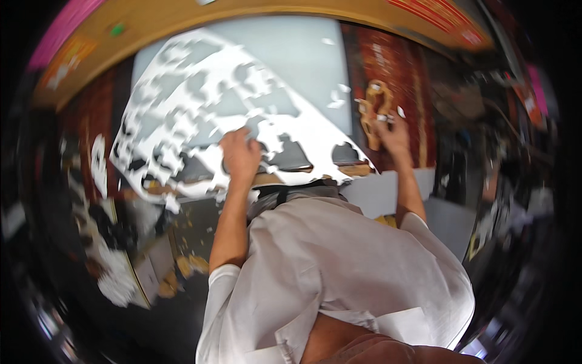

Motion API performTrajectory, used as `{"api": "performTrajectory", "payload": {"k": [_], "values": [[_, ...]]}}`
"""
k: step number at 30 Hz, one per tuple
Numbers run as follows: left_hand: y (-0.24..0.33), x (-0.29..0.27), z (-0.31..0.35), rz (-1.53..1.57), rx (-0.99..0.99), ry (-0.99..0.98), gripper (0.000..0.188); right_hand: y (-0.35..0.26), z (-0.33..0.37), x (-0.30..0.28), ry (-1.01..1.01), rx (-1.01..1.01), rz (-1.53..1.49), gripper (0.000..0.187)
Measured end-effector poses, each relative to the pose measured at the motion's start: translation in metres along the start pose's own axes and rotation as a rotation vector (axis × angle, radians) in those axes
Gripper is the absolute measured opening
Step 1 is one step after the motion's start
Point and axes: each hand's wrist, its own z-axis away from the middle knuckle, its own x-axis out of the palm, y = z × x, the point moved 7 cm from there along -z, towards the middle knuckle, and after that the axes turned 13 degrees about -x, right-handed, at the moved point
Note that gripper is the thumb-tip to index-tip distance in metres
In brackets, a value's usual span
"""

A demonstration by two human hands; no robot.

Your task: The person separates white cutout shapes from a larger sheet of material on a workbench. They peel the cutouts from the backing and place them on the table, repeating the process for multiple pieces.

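Note:
A large white sheet (209, 124) full of cut-out openings lies across a pale grey panel (291, 48). My left hand (241, 153) rests on the sheet near its front edge, fingers bent and slightly apart. At the right, beside the panel, a tan looped cut-out piece (378, 90) with small white bits on it lies on a dark red surface (388, 54). Over the lower part of that piece is my right hand (394, 141), its fingers spread and blurred. Whether they touch the piece cannot be made out.
Small white scraps (335, 100) are scattered on the panel's right side. A yellow-brown ledge (242, 11) runs along the far side. Below left stand an open carton (147, 279), tan scraps (191, 264) and a heap of white material (117, 282).

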Motion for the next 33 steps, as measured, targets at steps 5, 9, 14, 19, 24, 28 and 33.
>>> {"api": "performTrajectory", "payload": {"k": [5, 9, 14, 19, 24, 28, 33], "values": [[-0.003, 0.003, -0.013, -0.117, -0.06, -0.145, 0.031, -0.037, -0.005, 0.014, -0.055, 0.093, 0.185, 0.09], [0.005, 0.007, -0.016, -0.181, 0.016, -0.16, 0.032, -0.052, -0.008, 0.021, -0.007, 0.019, 0.172, 0.088], [0.006, 0.009, -0.018, -0.181, -0.008, -0.182, 0.033, -0.044, -0.018, 0.015, 0.225, 0.024, 0.031, 0.073], [0.007, 0.007, -0.019, -0.194, 0.01, -0.197, 0.035, -0.002, -0.012, -0.026, 0.258, 0.233, -1.633, 0.063], [0.005, 0.009, -0.021, -0.234, -0.053, -0.182, 0.035, -0.002, 0.039, -0.009, 0.515, 0.553, -2.505, 0.079], [0.009, 0.009, -0.022, -0.211, 0.023, -0.159, 0.035, 0.008, 0.04, -0.011, 0.538, 0.469, -2.369, 0.078], [0.003, 0.009, -0.021, -0.174, -0.01, -0.131, 0.032, 0.003, 0.04, -0.024, 0.44, 0.336, -2.335, 0.072]]}}
